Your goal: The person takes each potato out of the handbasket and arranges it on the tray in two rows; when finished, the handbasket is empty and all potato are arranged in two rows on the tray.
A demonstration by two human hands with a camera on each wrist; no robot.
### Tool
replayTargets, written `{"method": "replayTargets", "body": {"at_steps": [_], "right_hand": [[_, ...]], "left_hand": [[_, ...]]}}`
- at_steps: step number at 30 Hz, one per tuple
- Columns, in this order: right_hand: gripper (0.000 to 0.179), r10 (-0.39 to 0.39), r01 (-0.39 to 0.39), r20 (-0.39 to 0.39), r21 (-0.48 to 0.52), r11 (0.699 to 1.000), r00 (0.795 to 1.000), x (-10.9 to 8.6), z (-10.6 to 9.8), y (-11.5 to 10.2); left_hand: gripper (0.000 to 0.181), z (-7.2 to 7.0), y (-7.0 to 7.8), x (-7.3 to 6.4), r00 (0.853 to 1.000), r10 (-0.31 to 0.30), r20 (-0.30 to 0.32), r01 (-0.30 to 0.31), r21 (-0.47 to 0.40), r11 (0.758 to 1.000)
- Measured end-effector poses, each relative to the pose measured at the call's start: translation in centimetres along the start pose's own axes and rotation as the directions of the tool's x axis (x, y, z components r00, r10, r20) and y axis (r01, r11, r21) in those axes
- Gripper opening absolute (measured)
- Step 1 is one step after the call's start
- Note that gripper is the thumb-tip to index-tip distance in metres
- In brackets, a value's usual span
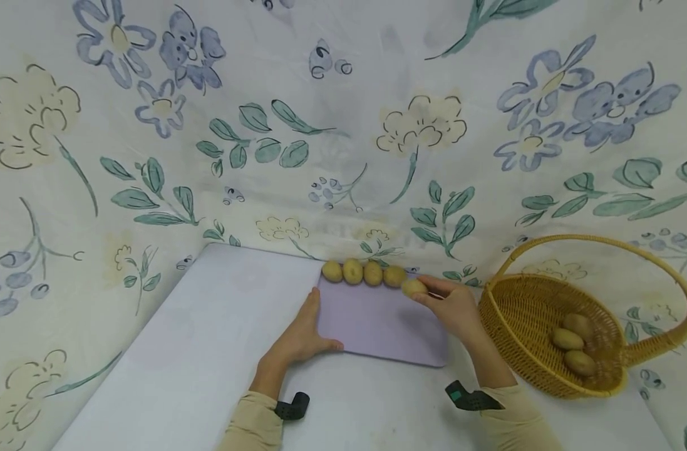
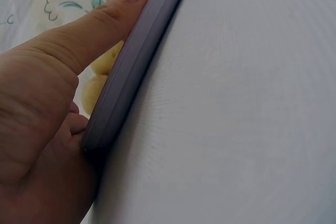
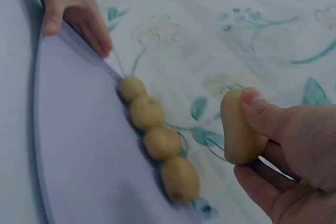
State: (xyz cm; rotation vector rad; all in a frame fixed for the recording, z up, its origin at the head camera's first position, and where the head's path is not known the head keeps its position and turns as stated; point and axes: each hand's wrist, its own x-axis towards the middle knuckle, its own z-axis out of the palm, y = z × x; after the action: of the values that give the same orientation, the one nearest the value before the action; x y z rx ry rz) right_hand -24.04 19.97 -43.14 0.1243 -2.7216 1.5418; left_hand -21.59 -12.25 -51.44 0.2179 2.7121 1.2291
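A lilac cutting board [image 1: 379, 319] lies on the white table, with several small potatoes [image 1: 352, 272] in a row along its far edge. My right hand [image 1: 453, 307] pinches another potato [image 3: 241, 129] between thumb and fingers. It holds this potato at the right end of the row, close over the board's far right part. My left hand [image 1: 300, 329] rests at the board's near left corner. Its fingers lie straight along the left side and its thumb [image 2: 105, 24] stretches along the near edge.
A wicker basket [image 1: 506, 338] with a tall handle stands on the right, beside my right forearm. Three potatoes [image 1: 567, 339] lie inside it. Behind the table hangs a floral cloth [image 1: 343, 94]. The white tabletop [image 1: 225, 313] extends to the left of the board.
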Motion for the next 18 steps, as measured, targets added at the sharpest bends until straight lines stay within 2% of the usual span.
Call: {"method": "replayTargets", "body": {"at_steps": [8,14,18], "right_hand": [[0.044,-0.018,0.017,0.016,0.073,0.997,1.000,1.3,5.6,-1.4],[0.042,-0.012,0.013,-0.022,0.053,0.998,1.000,2.2,9.2,-2.3],[0.043,-0.029,0.032,-0.037,0.076,0.997,0.999,3.1,11.7,-2.7]], "left_hand": [[0.142,0.3,0.0,-0.1,1.000,0.009,-0.005,-0.009,-0.018,1.000],[0.143,0.2,-0.1,-0.2,1.000,0.013,-0.004,-0.013,-0.012,1.000],[0.143,0.0,0.0,-0.1,1.000,0.012,-0.010,-0.013,-0.016,1.000]]}}
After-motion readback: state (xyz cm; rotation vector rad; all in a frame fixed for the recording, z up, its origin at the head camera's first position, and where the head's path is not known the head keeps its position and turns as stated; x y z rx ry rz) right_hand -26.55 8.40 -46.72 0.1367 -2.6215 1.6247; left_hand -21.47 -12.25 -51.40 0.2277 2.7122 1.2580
